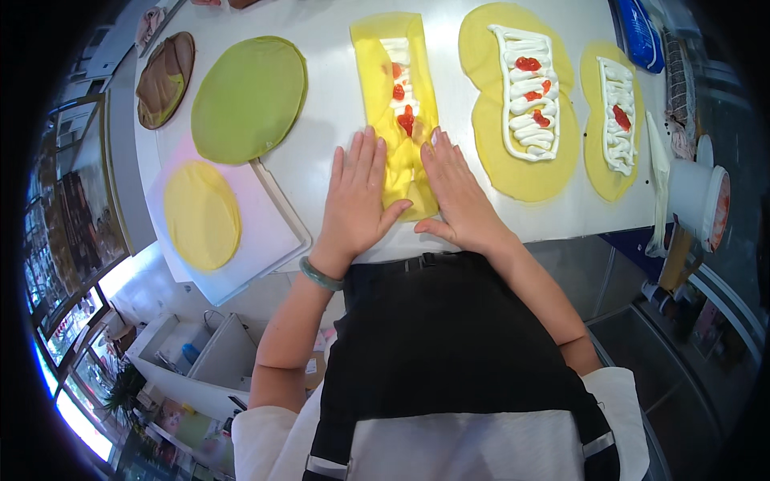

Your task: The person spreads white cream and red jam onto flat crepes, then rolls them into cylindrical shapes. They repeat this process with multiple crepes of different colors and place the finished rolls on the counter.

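A long yellow crepe (373,80) lies in front of me, its two sides folded inward over white cream (395,50) and red fruit pieces (406,120). The end nearest me is folded too. My left hand (354,192) rests flat along the crepe's left edge, fingers stretched out. Along the right edge lies my right hand (461,191), likewise flat, its thumb pointing inward. Neither hand grips anything. To the right, two overlapped yellow crepe sheets (489,168) carry zigzag cream (521,120) with red pieces. Beyond them is a narrower-looking yellow crepe (593,104) with cream and fruit.
At left lie a stack of green crepes (249,100), brown crepes (164,80), and yellow crepes (202,215) on a white board (265,240). On the right are a piping bag (658,176), a white tub (694,192) and a blue package (639,36). The table's front edge (561,237) runs close to me.
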A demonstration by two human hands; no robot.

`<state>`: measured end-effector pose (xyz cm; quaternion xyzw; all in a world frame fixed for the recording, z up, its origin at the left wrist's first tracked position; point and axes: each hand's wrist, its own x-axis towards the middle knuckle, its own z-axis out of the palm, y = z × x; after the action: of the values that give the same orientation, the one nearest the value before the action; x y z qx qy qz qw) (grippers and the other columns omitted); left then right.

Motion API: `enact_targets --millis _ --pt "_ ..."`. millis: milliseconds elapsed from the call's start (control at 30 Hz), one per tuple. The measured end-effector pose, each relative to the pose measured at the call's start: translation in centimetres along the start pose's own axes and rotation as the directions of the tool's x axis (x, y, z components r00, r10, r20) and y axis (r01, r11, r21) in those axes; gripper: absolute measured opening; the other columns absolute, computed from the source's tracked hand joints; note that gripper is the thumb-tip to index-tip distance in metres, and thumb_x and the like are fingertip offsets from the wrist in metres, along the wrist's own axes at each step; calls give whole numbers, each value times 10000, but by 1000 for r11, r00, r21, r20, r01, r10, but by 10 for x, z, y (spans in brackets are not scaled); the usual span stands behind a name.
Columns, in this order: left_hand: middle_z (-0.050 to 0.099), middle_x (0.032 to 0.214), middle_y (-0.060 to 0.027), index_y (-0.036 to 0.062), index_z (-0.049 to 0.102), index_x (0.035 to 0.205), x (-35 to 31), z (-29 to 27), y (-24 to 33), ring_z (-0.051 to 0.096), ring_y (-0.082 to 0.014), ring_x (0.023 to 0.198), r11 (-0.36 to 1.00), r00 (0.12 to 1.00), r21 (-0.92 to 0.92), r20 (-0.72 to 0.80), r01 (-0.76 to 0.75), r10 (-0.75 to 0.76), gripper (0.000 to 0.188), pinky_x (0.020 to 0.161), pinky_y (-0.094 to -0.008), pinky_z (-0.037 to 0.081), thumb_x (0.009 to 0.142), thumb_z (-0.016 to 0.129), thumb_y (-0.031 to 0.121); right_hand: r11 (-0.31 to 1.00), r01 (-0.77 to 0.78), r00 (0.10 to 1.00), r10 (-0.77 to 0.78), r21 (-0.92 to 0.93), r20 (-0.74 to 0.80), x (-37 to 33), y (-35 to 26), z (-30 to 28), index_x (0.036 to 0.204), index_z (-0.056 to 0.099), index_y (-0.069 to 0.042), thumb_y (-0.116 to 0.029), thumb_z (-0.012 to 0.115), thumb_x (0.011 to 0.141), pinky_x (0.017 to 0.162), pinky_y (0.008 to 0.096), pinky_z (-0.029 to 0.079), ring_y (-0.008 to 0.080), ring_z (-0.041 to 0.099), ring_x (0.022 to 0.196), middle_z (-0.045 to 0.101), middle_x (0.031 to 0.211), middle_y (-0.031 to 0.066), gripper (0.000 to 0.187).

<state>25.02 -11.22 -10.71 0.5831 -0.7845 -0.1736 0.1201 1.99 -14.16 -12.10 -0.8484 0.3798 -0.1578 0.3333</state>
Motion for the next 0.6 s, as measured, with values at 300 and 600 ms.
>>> enact_targets --millis 300,600 --pt "651 1064 -52 78 685 1090 -20 -17 -15 617 -287 1021 931 950 -190 -87 -311 299 289 932 -431 480 815 771 69 963 261 962 -253 -72 102 -12 22 -41 1047 710 -120 -109 766 845 981 417 479 281 611 1126 635 1241 59 210" --pt "613 1071 -123 45 658 970 12 -2 -6 557 -346 1028 917 921 -385 -312 100 -232 151 929 -426 450 842 737 46 951 -190 905 267 246 -333 21 11 -14 910 682 -84 -92 765 853 822 396 472 291 613 910 616 999 69 101"
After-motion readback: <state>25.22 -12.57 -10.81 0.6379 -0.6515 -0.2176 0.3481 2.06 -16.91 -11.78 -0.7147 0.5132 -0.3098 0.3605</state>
